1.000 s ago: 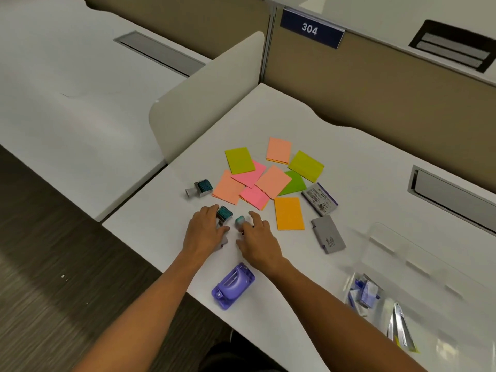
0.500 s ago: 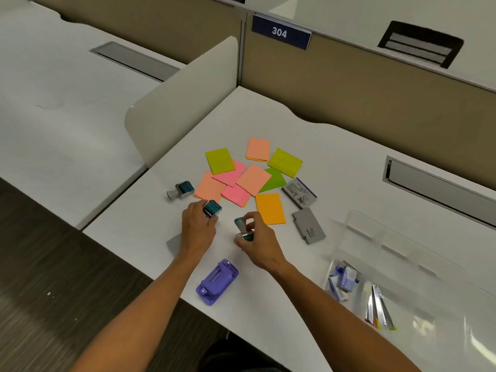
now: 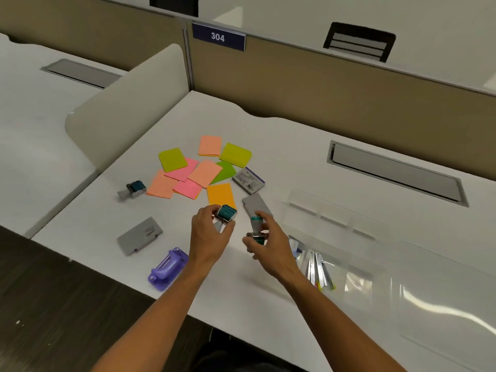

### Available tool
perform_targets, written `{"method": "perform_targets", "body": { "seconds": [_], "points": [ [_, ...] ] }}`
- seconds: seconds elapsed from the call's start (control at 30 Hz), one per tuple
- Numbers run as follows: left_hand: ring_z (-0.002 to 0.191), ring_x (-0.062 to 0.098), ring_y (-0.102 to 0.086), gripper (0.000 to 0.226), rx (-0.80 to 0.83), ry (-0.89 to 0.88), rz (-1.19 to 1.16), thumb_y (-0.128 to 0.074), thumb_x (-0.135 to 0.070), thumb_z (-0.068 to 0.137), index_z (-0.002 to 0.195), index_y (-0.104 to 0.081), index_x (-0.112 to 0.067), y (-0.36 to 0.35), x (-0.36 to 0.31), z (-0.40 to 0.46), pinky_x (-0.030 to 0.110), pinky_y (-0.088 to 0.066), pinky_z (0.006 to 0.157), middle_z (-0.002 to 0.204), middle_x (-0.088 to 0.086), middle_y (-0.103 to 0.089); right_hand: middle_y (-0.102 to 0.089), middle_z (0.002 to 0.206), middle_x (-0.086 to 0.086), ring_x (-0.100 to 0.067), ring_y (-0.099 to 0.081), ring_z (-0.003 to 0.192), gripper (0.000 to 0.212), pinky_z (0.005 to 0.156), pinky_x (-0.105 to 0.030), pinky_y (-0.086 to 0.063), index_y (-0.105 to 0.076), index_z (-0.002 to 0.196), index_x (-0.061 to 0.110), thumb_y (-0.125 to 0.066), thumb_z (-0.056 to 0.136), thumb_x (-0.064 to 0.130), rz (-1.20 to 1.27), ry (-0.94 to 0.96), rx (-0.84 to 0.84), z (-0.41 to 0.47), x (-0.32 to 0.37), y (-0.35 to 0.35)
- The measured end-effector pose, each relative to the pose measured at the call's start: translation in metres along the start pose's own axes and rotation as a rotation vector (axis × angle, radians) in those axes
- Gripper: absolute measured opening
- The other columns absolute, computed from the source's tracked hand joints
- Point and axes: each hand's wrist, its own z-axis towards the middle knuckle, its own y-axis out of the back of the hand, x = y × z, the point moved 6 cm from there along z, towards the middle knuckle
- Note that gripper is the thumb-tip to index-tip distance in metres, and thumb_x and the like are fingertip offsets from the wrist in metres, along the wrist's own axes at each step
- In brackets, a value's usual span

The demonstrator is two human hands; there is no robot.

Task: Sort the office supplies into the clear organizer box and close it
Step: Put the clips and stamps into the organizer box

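White desk (image 3: 281, 146); stamp-gripping left hand (image 3: 208, 237), right hand (image 3: 268, 244).

A white desk (image 3: 281, 146) is covered centrally by sticky notes (image 3: 204, 170), with a clear organizer box (image 3: 375, 253) at four o'clock.

you're in an open-plan office: white desk (image 3: 295, 146), tan cubicle partition (image 3: 335, 95), numbered plate "304" (image 3: 218, 36), cable grommet (image 3: 397, 174).
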Motion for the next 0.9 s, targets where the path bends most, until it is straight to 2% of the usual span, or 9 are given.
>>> {"method": "perform_targets", "body": {
  "seconds": [0.07,0.17,0.23,0.33,0.47,0.67,0.73,0.83,0.9],
  "points": [
    [0.104,0.016,-0.053,0.043,0.029,-0.028,-0.015,-0.075,-0.027,0.080,0.117,-0.054,-0.022,-0.021,-0.019,-0.013,0.010,-0.040,0.074,0.112,-0.002,-0.060,-0.053,0.128,-0.002,-0.017,-0.064,0.098,0.064,0.074,-0.033,-0.061,-0.039,0.137,0.041,-0.072,0.084,0.028,0.012,-0.009,-0.036,-0.010,-0.012,0.021],
    [0.106,0.013,-0.053,0.046,0.093,-0.042,-0.032,-0.075,-0.028,0.081,0.120,-0.052,-0.020,-0.050,-0.044,-0.031,0.009,-0.043,0.075,0.116,-0.001,-0.059,-0.052,0.126,0.008,-0.007,-0.058,0.097,0.061,0.068,-0.012,-0.052,-0.041,0.134,0.043,-0.073,0.084,0.030,-0.060,0.021,-0.097,-0.022,-0.026,0.052],
    [0.104,0.010,-0.053,0.047,0.139,-0.058,-0.041,-0.075,-0.028,0.081,0.121,-0.052,-0.020,-0.068,-0.059,-0.043,0.008,-0.043,0.077,0.116,-0.002,-0.059,-0.052,0.128,0.011,-0.004,-0.053,0.101,0.062,0.075,-0.006,-0.045,-0.041,0.135,0.042,-0.074,0.083,0.031,-0.131,0.026,-0.136,-0.028,-0.035,0.073],
    [0.102,0.010,-0.054,0.045,0.226,-0.108,-0.044,-0.076,-0.028,0.080,0.119,-0.054,-0.023,-0.096,-0.079,-0.058,0.009,-0.043,0.078,0.114,-0.005,-0.060,-0.054,0.129,0.009,-0.006,-0.053,0.106,0.063,0.086,-0.017,-0.048,-0.041,0.137,0.040,-0.073,0.083,0.034,-0.148,0.021,-0.197,-0.040,-0.051,0.107],
    [0.108,0.012,-0.055,0.049,0.384,-0.160,-0.003,-0.077,-0.027,0.080,0.124,-0.056,-0.020,-0.133,-0.103,-0.073,0.016,-0.046,0.088,0.118,-0.003,-0.060,-0.057,0.120,0.012,-0.007,-0.059,0.099,0.060,0.079,-0.012,-0.047,-0.043,0.136,0.041,-0.071,0.084,0.041,-0.179,-0.005,-0.261,-0.059,-0.073,0.157],
    [0.107,0.011,-0.054,0.046,0.632,-0.261,0.082,-0.073,-0.022,0.081,0.124,-0.056,-0.020,-0.185,-0.133,-0.095,0.012,-0.039,0.086,0.118,-0.004,-0.060,-0.061,0.121,0.006,-0.013,-0.061,0.099,0.065,0.087,-0.027,-0.051,-0.042,0.141,0.030,-0.072,0.084,0.040,-0.376,-0.151,-0.345,-0.085,-0.116,0.220],
    [0.108,0.012,-0.054,0.045,0.702,-0.295,0.133,-0.072,-0.020,0.083,0.124,-0.055,-0.019,-0.202,-0.142,-0.104,0.015,-0.041,0.089,0.118,-0.003,-0.058,-0.063,0.116,0.004,-0.016,-0.061,0.097,0.064,0.085,-0.030,-0.052,-0.045,0.139,0.027,-0.072,0.083,0.040,-0.433,-0.202,-0.332,-0.089,-0.126,0.228],
    [0.106,0.011,-0.051,0.042,0.796,-0.440,0.221,-0.068,-0.017,0.085,0.125,-0.053,-0.017,-0.223,-0.154,-0.118,0.022,-0.045,0.095,0.119,0.000,-0.055,-0.066,0.105,0.001,-0.017,-0.062,0.088,0.054,0.077,-0.034,-0.055,-0.050,0.129,0.021,-0.071,0.083,0.039,-0.479,-0.241,-0.337,-0.090,-0.130,0.234],
    [0.108,0.015,-0.050,0.040,0.852,-0.556,0.289,-0.065,-0.014,0.087,0.125,-0.053,-0.017,-0.234,-0.159,-0.124,0.028,-0.044,0.097,0.121,0.002,-0.055,-0.065,0.112,-0.001,-0.019,-0.062,0.095,0.056,0.081,-0.034,-0.054,-0.048,0.135,0.021,-0.068,0.085,0.035,-0.505,-0.246,-0.333,-0.089,-0.131,0.234]
  ]
}}
